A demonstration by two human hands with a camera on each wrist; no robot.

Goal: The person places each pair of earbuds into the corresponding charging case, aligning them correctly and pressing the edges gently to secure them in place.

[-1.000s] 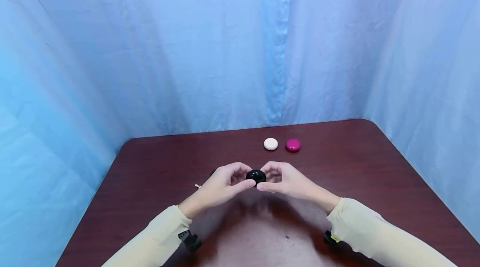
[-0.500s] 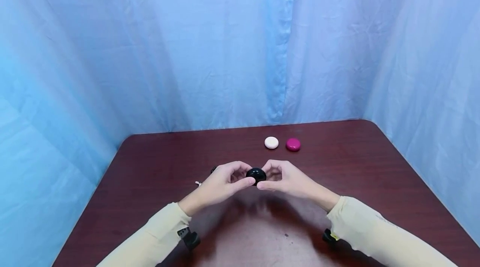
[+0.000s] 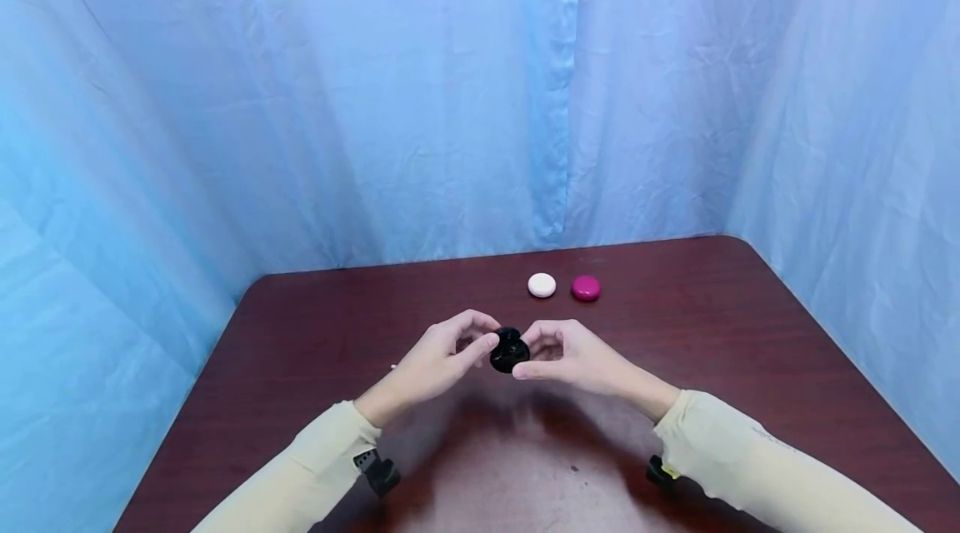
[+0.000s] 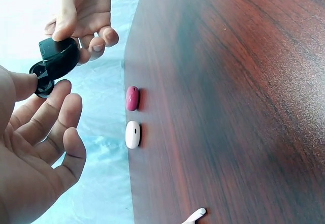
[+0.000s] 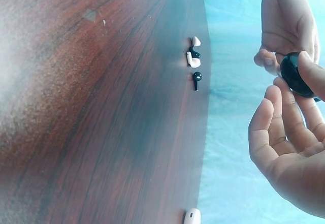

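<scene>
Both my hands are grasping one thing: a glossy black case, its two halves opened apart, held up over the tabletop. My left hand pinches one half between thumb and fingers — my right hand grips the other. Near the far edge of the tabletop, right of its middle, sit a white case and, just beside it, a magenta case. A black earbud and a white earbud lie near each other — left of centre, toward the left edge.
</scene>
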